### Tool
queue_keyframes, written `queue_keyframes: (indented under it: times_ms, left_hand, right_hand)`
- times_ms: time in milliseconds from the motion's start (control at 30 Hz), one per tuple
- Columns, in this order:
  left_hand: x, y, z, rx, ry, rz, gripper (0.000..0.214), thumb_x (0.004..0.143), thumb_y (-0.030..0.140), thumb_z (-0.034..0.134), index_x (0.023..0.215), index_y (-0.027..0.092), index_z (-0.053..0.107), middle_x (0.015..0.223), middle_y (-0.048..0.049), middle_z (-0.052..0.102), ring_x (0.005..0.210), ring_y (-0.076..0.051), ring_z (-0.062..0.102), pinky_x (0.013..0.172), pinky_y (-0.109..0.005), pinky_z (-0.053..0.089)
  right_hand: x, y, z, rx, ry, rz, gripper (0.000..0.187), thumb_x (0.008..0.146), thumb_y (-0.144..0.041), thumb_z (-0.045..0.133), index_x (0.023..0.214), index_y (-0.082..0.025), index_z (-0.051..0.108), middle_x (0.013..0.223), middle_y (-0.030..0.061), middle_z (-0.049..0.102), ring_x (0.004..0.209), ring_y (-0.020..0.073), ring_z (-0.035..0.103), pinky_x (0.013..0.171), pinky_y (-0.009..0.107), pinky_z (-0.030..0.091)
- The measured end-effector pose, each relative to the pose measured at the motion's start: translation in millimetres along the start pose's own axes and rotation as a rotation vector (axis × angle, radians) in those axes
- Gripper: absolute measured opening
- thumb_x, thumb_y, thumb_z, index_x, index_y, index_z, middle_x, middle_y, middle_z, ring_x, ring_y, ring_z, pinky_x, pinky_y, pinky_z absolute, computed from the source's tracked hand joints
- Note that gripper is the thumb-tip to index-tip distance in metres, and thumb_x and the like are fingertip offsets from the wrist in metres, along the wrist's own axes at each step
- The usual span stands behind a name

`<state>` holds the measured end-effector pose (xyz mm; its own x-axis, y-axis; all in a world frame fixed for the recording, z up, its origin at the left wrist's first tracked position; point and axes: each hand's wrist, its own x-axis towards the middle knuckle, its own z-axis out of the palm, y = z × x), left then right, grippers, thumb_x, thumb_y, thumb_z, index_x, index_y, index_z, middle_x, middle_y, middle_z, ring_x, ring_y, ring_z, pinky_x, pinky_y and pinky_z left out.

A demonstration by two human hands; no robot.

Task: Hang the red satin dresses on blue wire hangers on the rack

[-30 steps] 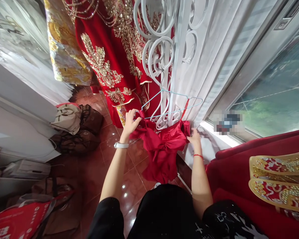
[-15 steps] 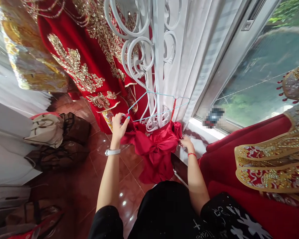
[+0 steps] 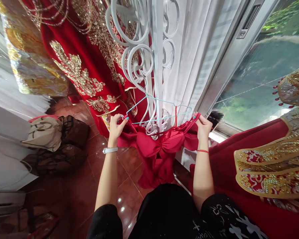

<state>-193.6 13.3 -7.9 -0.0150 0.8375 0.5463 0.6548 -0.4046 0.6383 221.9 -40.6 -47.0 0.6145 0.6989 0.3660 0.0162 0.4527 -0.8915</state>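
A red dress (image 3: 161, 146) hangs in front of me, gathered at the bust, its skirt falling toward the floor. Behind its top is a light-blue wire hanger (image 3: 161, 98), hooked on the white scrolled metal rack (image 3: 158, 66). My left hand (image 3: 116, 127), with a white wristband, pinches the dress's left strap near the hanger's left end. My right hand (image 3: 202, 126), a red cord on its wrist, is closed on the right strap and holds it stretched up and outward. A thin red loop (image 3: 175, 116) hangs on the hanger's right arm.
Red garments with gold embroidery (image 3: 77, 69) hang at the left, and another embroidered garment (image 3: 261, 166) is at the right. Bags (image 3: 47, 132) sit on the tiled floor. A phone (image 3: 213, 119) stands on the window ledge beside my right hand.
My right hand has moved up and outward from the dress's side and now holds the right strap taut. My left hand stays at the left strap. The dress top is spread wider.
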Motion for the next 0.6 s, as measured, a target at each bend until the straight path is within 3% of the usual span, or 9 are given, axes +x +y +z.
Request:
queue_keyframes:
  times_ms: [133, 267, 333, 400, 500, 600]
  left_hand:
    - [3.0, 0.9, -1.8, 0.012, 0.057, 0.016, 0.022, 0.086, 0.041, 0.065, 0.078, 0.023, 0.057, 0.083, -0.0018, 0.061, 0.085, -0.022, 0.055, 0.094, -0.040, 0.044]
    - [-1.5, 3.5, 0.8, 0.022, 0.082, 0.022, 0.020, 0.087, 0.042, 0.066, 0.081, 0.024, 0.059, 0.086, -0.0031, 0.064, 0.087, -0.023, 0.055, 0.095, -0.042, 0.044]
    - [-5.5, 4.7, 2.5, 0.016, 0.080, 0.015, 0.020, 0.087, 0.042, 0.065, 0.083, 0.024, 0.060, 0.087, -0.0030, 0.065, 0.086, -0.023, 0.055, 0.095, -0.042, 0.044]
    - [-10.0, 5.7, 3.8, 0.029, 0.092, 0.005, 0.020, 0.088, 0.043, 0.065, 0.084, 0.024, 0.060, 0.087, -0.0029, 0.065, 0.085, -0.023, 0.055, 0.093, -0.041, 0.045]
    - [-17.1, 7.2, 5.1, 0.065, 0.124, -0.011, 0.019, 0.088, 0.043, 0.065, 0.087, 0.024, 0.061, 0.087, -0.0032, 0.064, 0.085, -0.023, 0.054, 0.092, -0.040, 0.046]
    - [-24.1, 11.3, 5.8, 0.079, 0.141, -0.015, 0.019, 0.090, 0.042, 0.064, 0.094, 0.024, 0.063, 0.090, -0.0047, 0.062, 0.089, -0.024, 0.053, 0.091, -0.041, 0.046]
  right_hand:
    - [24.5, -28.9, 21.2, -0.083, -0.105, -0.103, 0.036, 0.071, -0.040, 0.081, 0.098, -0.017, 0.082, 0.101, 0.0076, 0.082, 0.103, 0.0268, 0.076, 0.098, 0.044, 0.060]
    - [45.0, -44.3, 49.5, -0.174, -0.406, -0.161, 0.023, 0.076, -0.035, 0.075, 0.091, -0.019, 0.082, 0.089, 0.0040, 0.081, 0.091, 0.0228, 0.076, 0.089, 0.038, 0.061]
    - [53.5, -46.2, 59.9, -0.262, -0.589, -0.187, 0.017, 0.076, -0.031, 0.073, 0.087, -0.019, 0.079, 0.087, 0.0029, 0.079, 0.086, 0.0206, 0.074, 0.090, 0.037, 0.060]
    - [57.9, -47.3, 64.7, -0.374, -0.687, -0.231, 0.016, 0.074, -0.022, 0.071, 0.090, -0.020, 0.076, 0.090, 0.0028, 0.077, 0.088, 0.0204, 0.071, 0.095, 0.040, 0.057]
    - [47.0, -51.0, 68.4, -0.487, -0.541, -0.356, 0.037, 0.071, -0.010, 0.065, 0.106, -0.021, 0.070, 0.106, 0.0053, 0.072, 0.105, 0.0236, 0.067, 0.107, 0.046, 0.050]
    - [8.6, -54.8, 86.3, -0.438, -0.398, -0.436, 0.041, 0.077, -0.008, 0.058, 0.115, -0.022, 0.066, 0.112, 0.0072, 0.070, 0.111, 0.0232, 0.065, 0.108, 0.043, 0.048]
